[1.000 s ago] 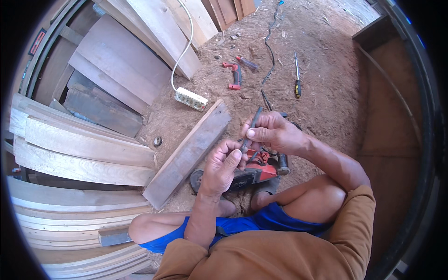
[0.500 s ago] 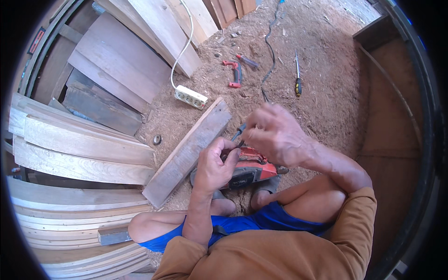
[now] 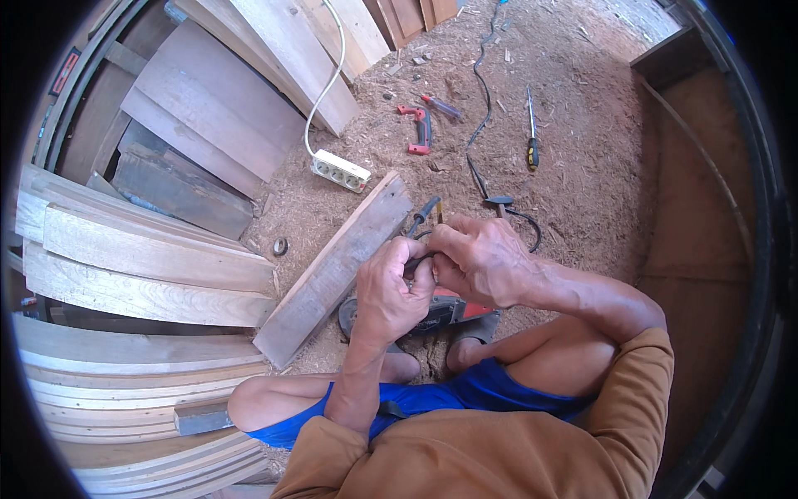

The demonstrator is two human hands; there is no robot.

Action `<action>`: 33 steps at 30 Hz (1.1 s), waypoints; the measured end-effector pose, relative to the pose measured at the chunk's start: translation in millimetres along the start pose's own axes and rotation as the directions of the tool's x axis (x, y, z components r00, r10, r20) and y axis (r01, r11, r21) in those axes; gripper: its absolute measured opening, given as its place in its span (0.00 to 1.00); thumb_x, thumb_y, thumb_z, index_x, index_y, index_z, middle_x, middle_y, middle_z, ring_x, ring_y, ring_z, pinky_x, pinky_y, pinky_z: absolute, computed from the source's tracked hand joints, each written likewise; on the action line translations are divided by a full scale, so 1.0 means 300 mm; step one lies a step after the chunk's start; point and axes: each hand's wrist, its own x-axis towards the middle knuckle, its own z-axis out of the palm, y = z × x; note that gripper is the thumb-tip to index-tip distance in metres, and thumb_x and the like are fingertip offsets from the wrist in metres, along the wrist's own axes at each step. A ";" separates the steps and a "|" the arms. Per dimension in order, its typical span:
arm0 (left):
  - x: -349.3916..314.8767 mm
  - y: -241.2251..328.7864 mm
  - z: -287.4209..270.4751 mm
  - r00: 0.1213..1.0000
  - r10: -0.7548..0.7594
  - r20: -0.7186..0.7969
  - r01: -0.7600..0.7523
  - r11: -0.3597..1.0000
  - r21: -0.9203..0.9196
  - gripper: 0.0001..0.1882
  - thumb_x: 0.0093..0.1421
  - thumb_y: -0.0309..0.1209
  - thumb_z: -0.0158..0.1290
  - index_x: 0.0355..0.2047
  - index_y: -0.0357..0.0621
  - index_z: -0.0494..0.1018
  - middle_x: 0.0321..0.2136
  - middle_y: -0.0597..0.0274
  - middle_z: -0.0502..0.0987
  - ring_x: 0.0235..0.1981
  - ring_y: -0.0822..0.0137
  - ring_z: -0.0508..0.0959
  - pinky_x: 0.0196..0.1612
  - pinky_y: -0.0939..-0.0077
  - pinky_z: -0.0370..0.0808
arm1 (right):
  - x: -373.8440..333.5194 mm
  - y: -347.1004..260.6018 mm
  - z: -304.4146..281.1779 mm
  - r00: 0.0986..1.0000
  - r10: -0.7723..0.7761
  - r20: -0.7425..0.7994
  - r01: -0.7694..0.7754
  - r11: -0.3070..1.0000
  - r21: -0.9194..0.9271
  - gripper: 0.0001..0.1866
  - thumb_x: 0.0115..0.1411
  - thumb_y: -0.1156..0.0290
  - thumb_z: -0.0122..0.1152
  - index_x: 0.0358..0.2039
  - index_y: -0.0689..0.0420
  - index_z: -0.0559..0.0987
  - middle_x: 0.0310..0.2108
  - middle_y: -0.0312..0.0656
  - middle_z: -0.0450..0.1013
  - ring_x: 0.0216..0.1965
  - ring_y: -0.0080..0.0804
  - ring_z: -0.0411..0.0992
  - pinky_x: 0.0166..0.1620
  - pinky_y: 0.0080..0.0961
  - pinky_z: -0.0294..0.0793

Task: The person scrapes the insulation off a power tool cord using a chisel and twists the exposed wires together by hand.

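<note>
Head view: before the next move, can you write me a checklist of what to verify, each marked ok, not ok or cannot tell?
1. Left hand has a grip on the dark piece: ok, held between thumb and fingers.
2. Right hand grips it too: cannot tell, its fingertips are hidden.
3. Clear sight of the red power tool: not ok, the hands cover part of it.
4. White power strip has no plug in it: ok, none shows in its sockets.
5. Black cable is free of the power tool: cannot tell, its near end is hidden.
6. Screwdriver lies apart from both hands: ok.
</note>
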 end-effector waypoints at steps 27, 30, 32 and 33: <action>-0.063 -0.012 -0.053 0.967 -0.091 0.236 0.244 0.585 -0.773 0.13 0.73 0.32 0.48 0.45 0.35 0.77 0.32 0.64 0.79 0.33 0.80 0.75 0.41 0.81 0.75 | -0.002 -0.021 -0.026 0.991 -0.071 -0.115 0.102 0.950 0.296 0.11 0.52 0.79 0.67 0.38 0.61 0.85 0.30 0.46 0.77 0.33 0.47 0.73 0.40 0.40 0.68; -0.063 0.003 -0.059 0.971 -0.109 0.212 0.231 0.641 -0.732 0.12 0.72 0.31 0.49 0.44 0.34 0.76 0.34 0.63 0.80 0.32 0.80 0.76 0.40 0.82 0.76 | 0.001 -0.019 -0.025 0.990 -0.090 -0.104 0.116 0.955 0.273 0.12 0.52 0.80 0.66 0.40 0.61 0.85 0.31 0.47 0.77 0.32 0.46 0.73 0.40 0.39 0.67; -0.061 0.008 -0.060 0.970 -0.130 0.206 0.237 0.695 -0.679 0.11 0.72 0.31 0.49 0.44 0.34 0.77 0.33 0.63 0.80 0.32 0.80 0.76 0.39 0.82 0.76 | 0.006 -0.001 -0.024 0.962 -0.207 -0.176 0.219 0.974 0.052 0.13 0.52 0.81 0.66 0.41 0.63 0.85 0.33 0.51 0.78 0.30 0.45 0.73 0.37 0.40 0.69; -0.061 0.004 -0.061 0.973 -0.123 0.196 0.222 0.736 -0.639 0.11 0.72 0.30 0.48 0.44 0.34 0.77 0.33 0.63 0.80 0.31 0.80 0.76 0.39 0.82 0.75 | 0.007 -0.008 -0.028 0.962 -0.207 -0.175 0.220 0.974 0.054 0.13 0.52 0.81 0.66 0.41 0.63 0.85 0.33 0.51 0.78 0.30 0.45 0.73 0.37 0.40 0.69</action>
